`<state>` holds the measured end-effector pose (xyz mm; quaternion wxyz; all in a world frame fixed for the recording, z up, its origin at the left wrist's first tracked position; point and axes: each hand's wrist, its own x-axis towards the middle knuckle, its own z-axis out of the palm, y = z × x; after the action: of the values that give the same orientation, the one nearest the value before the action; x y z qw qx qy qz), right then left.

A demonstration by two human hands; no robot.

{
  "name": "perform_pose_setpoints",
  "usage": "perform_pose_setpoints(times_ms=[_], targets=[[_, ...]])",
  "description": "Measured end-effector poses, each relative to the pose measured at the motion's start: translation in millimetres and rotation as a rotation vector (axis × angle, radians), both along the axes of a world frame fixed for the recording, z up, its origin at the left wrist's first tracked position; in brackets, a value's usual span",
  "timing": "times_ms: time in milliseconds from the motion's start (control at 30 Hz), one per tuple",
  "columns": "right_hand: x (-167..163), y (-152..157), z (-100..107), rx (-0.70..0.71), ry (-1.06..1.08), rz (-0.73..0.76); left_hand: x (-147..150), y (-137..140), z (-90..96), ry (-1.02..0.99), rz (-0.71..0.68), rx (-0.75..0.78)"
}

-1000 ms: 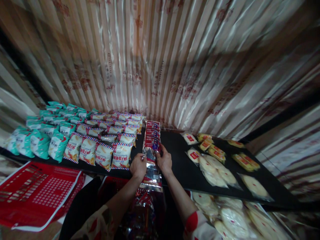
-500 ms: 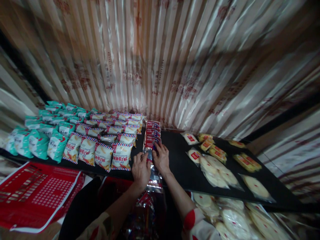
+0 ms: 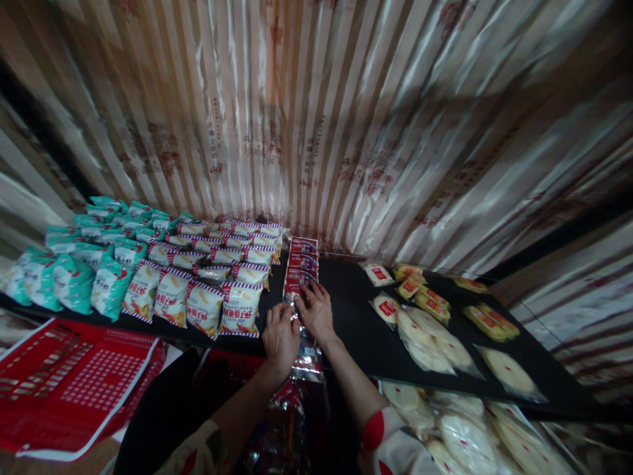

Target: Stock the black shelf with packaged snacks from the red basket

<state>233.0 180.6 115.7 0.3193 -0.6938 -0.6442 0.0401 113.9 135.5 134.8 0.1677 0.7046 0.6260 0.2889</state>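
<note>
A row of overlapping red snack packets with blue and white print runs from the back of the black shelf toward me. At the front of the row lies a silver-backed packet, partly under my hands. My left hand grips its left side with the fingers curled. My right hand is closed over its upper right part, fingertips close to the red packets. The two hands nearly meet, and they hide the middle of the packet.
White snack bags with striped edges and teal bags stand in rows to the left. On the right lie wrapped flat round breads and yellow packs. A red basket sits below left; more breads lie below right.
My right hand has shifted slightly down and left, toward my left hand. Both hands remain on the silver-backed packet. The view has moved very slightly.
</note>
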Motion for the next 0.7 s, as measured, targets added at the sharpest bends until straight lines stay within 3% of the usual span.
perform_pose_setpoints(times_ms=[267, 500, 700], targets=[[-0.6, 0.2, -3.3, -0.011, 0.013, 0.007, -0.2, 0.4, 3.0, 0.014, 0.006, -0.019], [-0.7, -4.3, 2.8, 0.105, 0.06, 0.034, -3.3, -2.6, 13.9, 0.019, -0.016, 0.062], [-15.8, -50.1, 26.6, 0.2, 0.239, 0.07, -16.7, -33.3, 21.9, -0.087, -0.074, 0.103]])
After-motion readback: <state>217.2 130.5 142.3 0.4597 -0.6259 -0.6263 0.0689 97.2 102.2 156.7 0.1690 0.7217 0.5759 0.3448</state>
